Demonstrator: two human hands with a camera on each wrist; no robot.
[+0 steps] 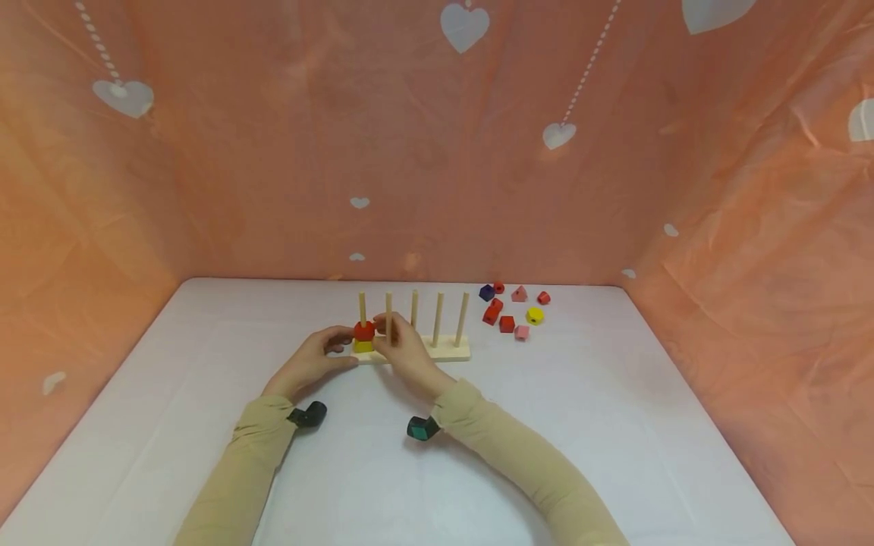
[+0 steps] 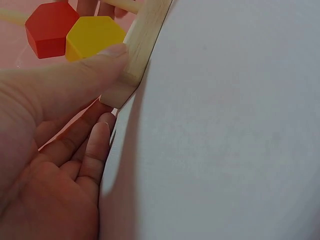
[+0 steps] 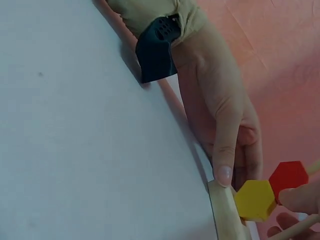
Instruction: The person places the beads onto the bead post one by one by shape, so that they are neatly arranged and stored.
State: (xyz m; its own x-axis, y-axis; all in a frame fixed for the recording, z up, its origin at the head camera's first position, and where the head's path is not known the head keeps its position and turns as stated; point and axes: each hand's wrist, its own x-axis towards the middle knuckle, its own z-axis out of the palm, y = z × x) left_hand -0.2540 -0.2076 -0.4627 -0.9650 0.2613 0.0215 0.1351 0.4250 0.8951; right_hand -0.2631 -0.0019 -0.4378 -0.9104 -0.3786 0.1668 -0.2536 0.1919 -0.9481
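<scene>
In the head view, a wooden peg stand (image 1: 447,350) holds several upright pegs. A yellow bead (image 1: 363,346) sits low on the leftmost peg with a red bead (image 1: 364,331) directly above it; both look six-sided in the left wrist view. My left hand (image 1: 317,356) grips the stand's left end, its thumb (image 2: 112,55) on the base by the yellow bead and fingers around the end. From the right, my right hand (image 1: 406,349) reaches in beside the second peg. Its thumb (image 3: 302,199) is at the red bead's edge, and its loosely bent fingers hold nothing visible.
Loose beads lie beyond the stand's right end: a dark purple one (image 1: 487,293), a yellow one (image 1: 535,315), pink ones such as the triangle (image 1: 519,294), and several red ones (image 1: 507,324). An orange cloth (image 1: 410,152) with hearts backs the white table (image 1: 580,425).
</scene>
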